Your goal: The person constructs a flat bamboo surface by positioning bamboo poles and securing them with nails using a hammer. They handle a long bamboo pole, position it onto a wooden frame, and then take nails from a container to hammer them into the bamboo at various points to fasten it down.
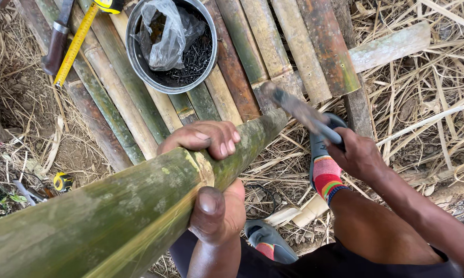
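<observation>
Item: green bamboo pole (113,216), a thick culm that narrowed toward its far end. Its long axis ran from lower left, near the wearer, up and to the right, with the tip (273,121) resting on or just above the laid bamboo slats (232,67).

Hold: the left hand (211,170) was wrapped tight around the pole about midway along what showed, fingers over the top and thumb beneath. The right hand (358,154) was closed on the handle of a hammer (299,110), whose head was blurred and stood just beside the pole's tip. Whether it touched could not be told.

Progress, as a judgement: the slats already lay side by side as a partly built surface, and this pole looked not yet fixed. No nail could be seen at the tip, so fastening appeared still to be done.

Nearby: a round metal bowl (134,56) of dark nails with a crumpled clear plastic bag (165,36) stood on the slats beyond the left hand. A yellow tape measure (77,41) lay stretched at upper left beside a dark-handled tool (57,41). Dry straw (422,113) covered the ground at right. A striped sock (327,177) and grey shoes showed below the hammer.
</observation>
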